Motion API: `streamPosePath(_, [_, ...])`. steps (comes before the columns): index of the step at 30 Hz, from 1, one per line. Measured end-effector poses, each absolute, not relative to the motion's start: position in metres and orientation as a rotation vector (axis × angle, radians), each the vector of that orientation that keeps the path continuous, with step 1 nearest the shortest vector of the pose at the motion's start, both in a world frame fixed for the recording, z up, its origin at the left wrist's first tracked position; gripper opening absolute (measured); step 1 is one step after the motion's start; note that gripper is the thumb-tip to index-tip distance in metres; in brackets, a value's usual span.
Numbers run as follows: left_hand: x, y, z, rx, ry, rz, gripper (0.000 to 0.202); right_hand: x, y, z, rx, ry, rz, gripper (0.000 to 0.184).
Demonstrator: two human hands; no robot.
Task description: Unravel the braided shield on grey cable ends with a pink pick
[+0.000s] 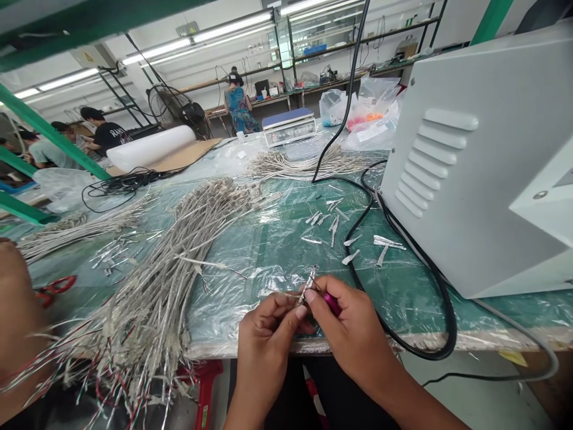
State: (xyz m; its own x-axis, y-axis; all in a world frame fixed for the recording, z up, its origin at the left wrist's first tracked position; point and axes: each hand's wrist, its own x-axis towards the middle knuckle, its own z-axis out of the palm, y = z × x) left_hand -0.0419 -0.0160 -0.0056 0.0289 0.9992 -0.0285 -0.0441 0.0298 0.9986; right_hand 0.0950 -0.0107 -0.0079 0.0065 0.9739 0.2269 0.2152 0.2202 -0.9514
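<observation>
Close to the table's front edge, my left hand [271, 331] pinches a short cable end [310, 280] wrapped in silvery foil, with thin wires showing. My right hand [347, 325] is closed beside it, thumb and forefinger against the same foil end. A small tool with a magenta handle [332, 303] is tucked in the right hand's fingers; its tip is hidden. To the left lies a large bundle of grey-white cables [172, 257], loose coloured wires hanging over the edge. Scraps of foil and white strips [333, 226] are scattered beyond my hands.
A grey metal machine [483, 179] stands at the right, a black power cord [441, 286] looping before it. Red scissors [56, 291] and another person's arm [18, 304] are at the left. Further back are more cables [304, 162], a scale [289, 126] and plastic bags [371, 107].
</observation>
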Motion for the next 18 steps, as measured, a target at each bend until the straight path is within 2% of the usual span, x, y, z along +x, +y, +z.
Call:
streamPosePath(7, [-0.054, -0.015, -0.003, 1.176, 0.993, 1.097, 0.008, 0.099, -0.009, -0.006, -1.089, -1.498, 0.962, 0.023])
streamPosePath(11, [-0.052, -0.016, -0.006, 1.217, 1.093, 1.124, 0.01, 0.101, -0.006, -0.004, -1.069, -1.436, 1.091, 0.018])
streamPosePath(13, [-0.046, -0.018, -0.011, 1.305, 1.225, 1.218, 0.008, 0.101, -0.006, -0.004, -1.126, -1.329, 1.122, 0.017])
streamPosePath(18, [-0.033, -0.024, -0.025, 1.355, 1.45, 1.558, 0.009, 0.103, -0.01, -0.006, -1.18, -1.072, 1.151, 0.031])
